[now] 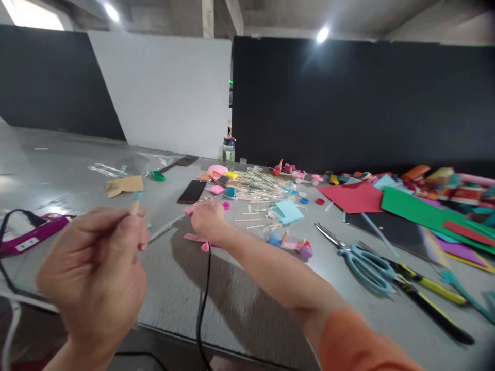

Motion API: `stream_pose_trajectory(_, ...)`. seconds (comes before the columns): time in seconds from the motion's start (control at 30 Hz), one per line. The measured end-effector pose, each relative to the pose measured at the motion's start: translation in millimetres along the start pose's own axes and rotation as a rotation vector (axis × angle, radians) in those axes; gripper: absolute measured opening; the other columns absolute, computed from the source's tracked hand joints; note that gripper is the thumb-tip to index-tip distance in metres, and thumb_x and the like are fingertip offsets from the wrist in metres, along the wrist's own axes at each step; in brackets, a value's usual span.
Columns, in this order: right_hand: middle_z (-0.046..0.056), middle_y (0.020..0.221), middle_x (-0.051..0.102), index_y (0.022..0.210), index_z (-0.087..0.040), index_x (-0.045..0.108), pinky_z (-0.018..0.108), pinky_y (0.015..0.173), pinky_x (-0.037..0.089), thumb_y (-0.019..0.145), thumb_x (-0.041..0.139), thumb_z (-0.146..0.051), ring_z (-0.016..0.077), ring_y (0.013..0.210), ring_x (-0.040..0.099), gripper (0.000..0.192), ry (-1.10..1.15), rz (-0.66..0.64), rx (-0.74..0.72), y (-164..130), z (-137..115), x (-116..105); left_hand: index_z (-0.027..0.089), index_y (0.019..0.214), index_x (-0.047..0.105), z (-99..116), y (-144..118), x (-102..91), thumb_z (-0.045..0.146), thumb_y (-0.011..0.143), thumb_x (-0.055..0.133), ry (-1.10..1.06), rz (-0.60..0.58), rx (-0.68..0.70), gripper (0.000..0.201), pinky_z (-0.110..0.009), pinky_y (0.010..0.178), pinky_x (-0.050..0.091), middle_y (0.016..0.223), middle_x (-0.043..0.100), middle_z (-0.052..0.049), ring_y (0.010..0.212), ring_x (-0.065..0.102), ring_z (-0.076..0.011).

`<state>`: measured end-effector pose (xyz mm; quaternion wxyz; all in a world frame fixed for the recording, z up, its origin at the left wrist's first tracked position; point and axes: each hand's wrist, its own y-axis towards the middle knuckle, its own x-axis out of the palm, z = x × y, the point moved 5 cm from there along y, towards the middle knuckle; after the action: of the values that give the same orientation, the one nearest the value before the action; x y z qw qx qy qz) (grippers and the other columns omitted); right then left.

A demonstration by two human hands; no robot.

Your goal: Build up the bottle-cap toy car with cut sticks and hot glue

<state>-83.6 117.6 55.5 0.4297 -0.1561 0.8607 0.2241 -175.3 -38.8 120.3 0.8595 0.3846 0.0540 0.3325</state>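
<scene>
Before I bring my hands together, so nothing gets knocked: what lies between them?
In the head view, a blurred whitish strip slants between the left hand and the right hand; whether either hand grips it is unclear.

The grey table (pixel 170 304) carries a purple power strip (pixel 36 234) at left, a black phone (pixel 192 191) toward the middle, a clear bottle (pixel 228 151) at the far side, and blue-handled scissors (pixel 353 256) beside yellow-and-black pliers (pixel 433 310) at right.
</scene>
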Motion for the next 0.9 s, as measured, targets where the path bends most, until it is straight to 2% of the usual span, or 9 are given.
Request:
stream_pose_trajectory(0.13, 0.009, 0.125, 0.066, 0.122, -0.019, 0.065, 0.044, 0.088, 0.058, 0.099, 0.063, -0.036, 0.0240, 0.106, 0.066, 0.029, 0.026, -0.085, 0.027, 26.6, -10.3, 15.3, 0.026, 0.084, 0.071, -9.4, -3.2, 12.1, 0.014, 0.081, 0.072, -0.109, -0.055, -0.109, 0.013, -0.034, 0.065, 0.043, 0.069, 0.059, 0.004, 0.065, 0.051, -0.0134)
stream_pose_trajectory(0.27, 0.010, 0.090, 0.074, 0.087, -0.015, 0.073, 0.046, 0.080, 0.057, 0.091, 0.073, -0.035, 0.0297, 0.095, 0.069, 0.021, 0.032, -0.090, -0.042, 21.6, -9.4, 3.1, 0.025, 0.088, 0.072, -19.1, -6.7, 22.0, 0.015, 0.086, 0.071, -0.092, -0.139, -0.200, 0.010, -0.031, 0.064, 0.044, 0.071, 0.062, 0.004, 0.067, 0.053, -0.0116)
stream_pose_trajectory(0.4, 0.000, 0.091, 0.068, 0.085, -0.014, 0.069, 0.031, 0.084, 0.049, 0.101, 0.055, -0.026, 0.0182, 0.099, 0.066, 0.025, 0.061, 0.002, -0.121, -30.1, 19.5, -45.8, 0.024, 0.089, 0.074, -26.8, -9.7, 40.0, 0.013, 0.087, 0.070, -0.098, -0.242, -0.231, 0.012, -0.027, 0.066, 0.045, 0.073, 0.063, 0.005, 0.067, 0.053, -0.0095)
stream_pose_trajectory(0.5, -0.002, 0.062, 0.056, 0.061, -0.016, 0.060, 0.023, 0.065, 0.041, 0.092, 0.065, -0.017, 0.0105, 0.071, 0.058, 0.031, 0.084, 0.011, -0.078, -71.3, 63.4, -101.8, 0.025, 0.088, 0.075, -35.9, -18.6, 68.8, 0.017, 0.085, 0.072, -0.040, -0.421, -0.294, 0.009, -0.025, 0.066, 0.048, 0.076, 0.067, 0.005, 0.070, 0.057, -0.0101)
stream_pose_trajectory(0.6, -0.004, 0.058, 0.054, 0.072, -0.017, 0.066, 0.023, 0.051, 0.035, 0.096, 0.060, -0.026, 0.0073, 0.052, 0.046, 0.026, 0.183, 0.032, -0.014, -101.8, 106.7, -154.8, 0.023, 0.083, 0.074, -40.9, -36.5, 108.8, 0.024, 0.085, 0.073, 0.047, -0.660, -0.283, 0.002, -0.024, 0.058, 0.047, 0.074, 0.068, 0.003, 0.065, 0.058, -0.0110)
stream_pose_trajectory(0.63, -0.004, 0.058, 0.055, 0.076, -0.017, 0.068, 0.023, 0.048, 0.035, 0.095, 0.063, -0.030, 0.0070, 0.050, 0.045, 0.024, 0.322, 0.053, 0.019, -109.9, 118.9, -167.1, 0.023, 0.082, 0.073, -41.2, -43.5, 122.7, 0.026, 0.085, 0.072, 0.056, -0.724, -0.264, 0.004, -0.024, 0.056, 0.046, 0.072, 0.067, 0.003, 0.063, 0.057, -0.0112)
stream_pose_trajectory(0.7, -0.003, 0.059, 0.058, 0.081, -0.017, 0.071, 0.023, 0.045, 0.035, 0.091, 0.069, -0.035, 0.0069, 0.048, 0.047, 0.021, 0.513, 0.044, 0.038, -122.7, 134.9, -178.2, 0.022, 0.083, 0.072, -40.5, -56.7, 148.8, 0.028, 0.086, 0.071, 0.061, -0.820, -0.213, 0.007, -0.024, 0.055, 0.045, 0.071, 0.067, 0.002, 0.061, 0.057, -0.0118)
stream_pose_trajectory(0.77, -0.003, 0.060, 0.061, 0.082, -0.017, 0.072, 0.022, 0.043, 0.036, 0.087, 0.073, -0.036, 0.0076, 0.047, 0.050, 0.020, 0.650, 0.015, 0.048, -131.3, 143.8, -177.0, 0.022, 0.082, 0.071, -39.6, -67.2, 170.3, 0.027, 0.088, 0.069, 0.077, -0.885, -0.143, 0.008, -0.025, 0.056, 0.045, 0.073, 0.067, 0.002, 0.063, 0.057, -0.0123)
stream_pose_trajectory(0.9, -0.003, 0.055, 0.060, 0.074, -0.017, 0.070, 0.021, 0.042, 0.038, 0.088, 0.071, -0.035, 0.0072, 0.044, 0.051, 0.023, 0.762, -0.024, 0.085, -136.3, 155.2, -167.8, 0.022, 0.081, 0.071, -44.0, -77.3, 193.9, 0.023, 0.088, 0.069, 0.124, -0.916, -0.095, 0.007, -0.026, 0.056, 0.044, 0.071, 0.066, 0.002, 0.062, 0.056, -0.0123)
